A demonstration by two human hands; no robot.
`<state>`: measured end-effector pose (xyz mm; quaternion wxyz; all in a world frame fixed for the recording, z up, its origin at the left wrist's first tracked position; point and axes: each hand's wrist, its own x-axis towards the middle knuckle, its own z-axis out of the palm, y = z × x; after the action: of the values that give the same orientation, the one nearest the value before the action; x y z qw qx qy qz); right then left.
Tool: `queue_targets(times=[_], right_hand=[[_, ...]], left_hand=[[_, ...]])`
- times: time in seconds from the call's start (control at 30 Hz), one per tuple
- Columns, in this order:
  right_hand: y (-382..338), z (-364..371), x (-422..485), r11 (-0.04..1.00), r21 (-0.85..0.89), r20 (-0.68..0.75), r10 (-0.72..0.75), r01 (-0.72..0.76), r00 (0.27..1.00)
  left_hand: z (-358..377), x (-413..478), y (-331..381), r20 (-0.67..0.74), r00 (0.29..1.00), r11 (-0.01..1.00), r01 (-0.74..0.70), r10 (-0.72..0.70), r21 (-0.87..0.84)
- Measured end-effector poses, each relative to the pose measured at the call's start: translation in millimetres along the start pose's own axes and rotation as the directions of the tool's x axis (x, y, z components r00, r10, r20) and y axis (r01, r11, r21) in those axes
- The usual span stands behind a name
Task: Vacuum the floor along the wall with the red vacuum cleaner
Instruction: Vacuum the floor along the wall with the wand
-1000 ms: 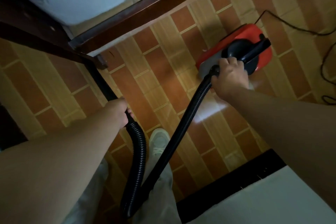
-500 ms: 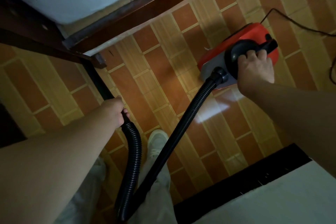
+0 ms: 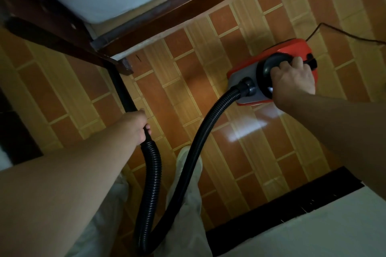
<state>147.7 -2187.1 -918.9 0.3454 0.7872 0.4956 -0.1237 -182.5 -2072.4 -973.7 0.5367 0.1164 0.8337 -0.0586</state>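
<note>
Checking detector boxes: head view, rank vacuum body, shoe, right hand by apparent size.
1. vacuum body, largest.
2. shoe and right hand look alike; the hose crosses the shoe, so no ranking.

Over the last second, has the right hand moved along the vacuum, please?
Yes: the right hand shifted from the hose end back onto the red vacuum cleaner's black handle.

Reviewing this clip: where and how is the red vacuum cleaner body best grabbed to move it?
By the black loop handle on top of the red vacuum cleaner, from above; it arches clear of the body, and the right hand already wraps it that way.
</note>
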Motion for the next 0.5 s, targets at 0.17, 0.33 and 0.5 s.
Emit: queue_targets(times=[0.17, 0.33, 0.5], right_hand=[[-22.4, -7.4, -17.4, 0.997, -0.041, -0.005, -0.062, 0.061, 0.998], [-48.2, -12.9, -33.1, 0.97, -0.069, 0.013, -0.233, 0.233, 0.972], [-82.1, -34.7, -44.8, 0.945, 0.136, 0.142, -0.316, 0.298, 0.938]], left_hand=[[-24.7, 14.2, -4.5, -0.01, 0.998, 0.998, -0.063, 0.063, -0.008], [-57.3, 19.7, -11.6, -0.024, 0.998, 0.998, -0.06, 0.059, -0.025], [-99.3, 21.2, -15.4, -0.061, 0.996, 0.997, -0.07, 0.067, -0.042]])
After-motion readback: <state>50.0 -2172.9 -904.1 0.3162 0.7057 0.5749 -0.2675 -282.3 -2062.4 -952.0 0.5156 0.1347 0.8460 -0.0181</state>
